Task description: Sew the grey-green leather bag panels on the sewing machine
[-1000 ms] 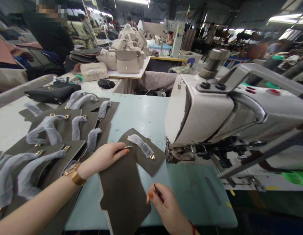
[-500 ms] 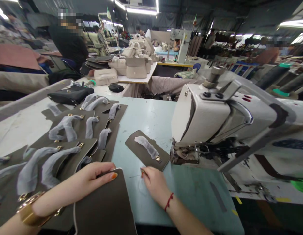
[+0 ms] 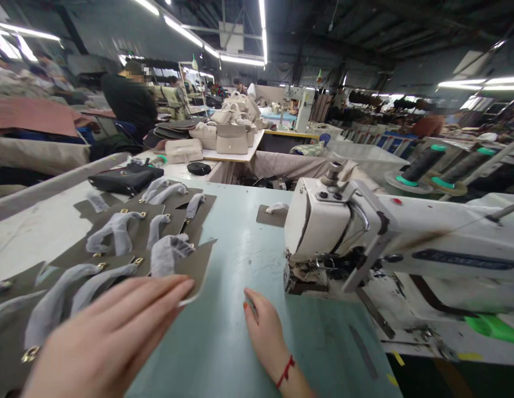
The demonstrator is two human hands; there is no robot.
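My left hand (image 3: 115, 331) lies flat with its fingers stretched out on top of an olive leather piece (image 3: 196, 265), at the near end of a pile of such pieces (image 3: 128, 232). Each piece carries a gold clasp wrapped in white tissue. The hand is blurred by motion. My right hand (image 3: 263, 331) rests on the pale green table (image 3: 235, 232), fingers curled round a small thin tool (image 3: 250, 303). One more olive piece (image 3: 273, 215) lies farther back, beside the head of the white sewing machine (image 3: 335, 226).
The sewing machine fills the right half of the table, its needle area (image 3: 306, 276) just right of my right hand. A black bag (image 3: 119, 179) lies at the far left. Beige handbags (image 3: 232, 138) stand on a table behind. A person in black (image 3: 130, 102) works at the back left.
My left hand has swung the large olive piece left onto the pile and now lies flat on it. The single clasp piece now sits farther back by the machine. The view has tilted up.
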